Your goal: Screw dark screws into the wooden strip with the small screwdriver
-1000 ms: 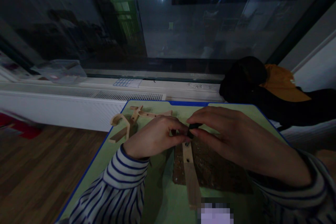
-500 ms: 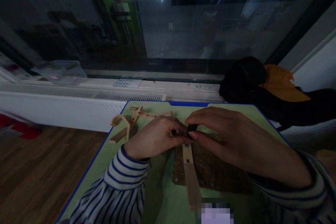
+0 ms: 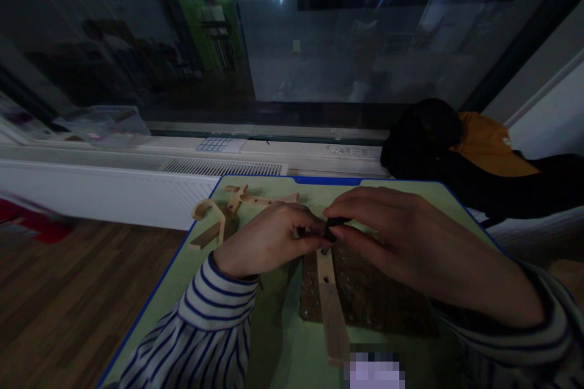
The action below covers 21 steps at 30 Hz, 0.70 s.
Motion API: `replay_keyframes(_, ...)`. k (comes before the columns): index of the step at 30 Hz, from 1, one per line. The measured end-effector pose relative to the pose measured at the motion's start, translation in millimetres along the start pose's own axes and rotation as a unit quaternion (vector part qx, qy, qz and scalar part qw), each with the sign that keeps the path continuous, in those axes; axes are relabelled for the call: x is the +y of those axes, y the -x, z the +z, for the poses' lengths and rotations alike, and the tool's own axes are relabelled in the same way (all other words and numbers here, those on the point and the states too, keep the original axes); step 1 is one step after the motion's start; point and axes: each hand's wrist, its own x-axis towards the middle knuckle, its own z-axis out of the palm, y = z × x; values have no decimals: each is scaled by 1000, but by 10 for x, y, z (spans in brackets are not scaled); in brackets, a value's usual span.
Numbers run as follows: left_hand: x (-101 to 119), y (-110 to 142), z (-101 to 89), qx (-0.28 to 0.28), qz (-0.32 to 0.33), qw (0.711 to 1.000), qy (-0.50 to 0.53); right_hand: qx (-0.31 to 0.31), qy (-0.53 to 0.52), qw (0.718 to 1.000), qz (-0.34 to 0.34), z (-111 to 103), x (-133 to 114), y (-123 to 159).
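At the centre of the frame, a small black piece (image 3: 336,225) is pinched between the thumb and fingers of the right hand (image 3: 410,240). The thumb and forefinger of the left hand (image 3: 274,234) are drawn narrowly together beside it, at the upper end of a wooden strip (image 3: 334,322); whether the strip, the black piece or both are gripped there cannot be told. A dark hole is seen in the strip, with a small metallic part seated above it, just below the fingertips. The strip is laid across the left part of a brown board (image 3: 378,310), its lower end extended past the board's edge, at the lower centre of the frame. The board is carried by a green, blue-edged surface (image 3: 274,340). Left of centre, a curved wooden hook (image 3: 208,208) and a drilled wooden bar (image 3: 258,199) are placed on the surface. At the right of the frame, an orange cap (image 3: 493,143) is set against black fabric (image 3: 424,134). At the left, a clear plastic box (image 3: 107,124) is held by the windowsill (image 3: 301,152).
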Motion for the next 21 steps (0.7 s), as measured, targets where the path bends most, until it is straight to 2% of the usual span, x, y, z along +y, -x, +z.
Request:
replay_keyframes(15,-5,-4,2,6,-6,1000,-3,19,3,1000,-23,6,-8,-8)
replay_keyframes(21,0,2,6,-4,-2,1000,1,-1,5,1000,-15,6,3,5)
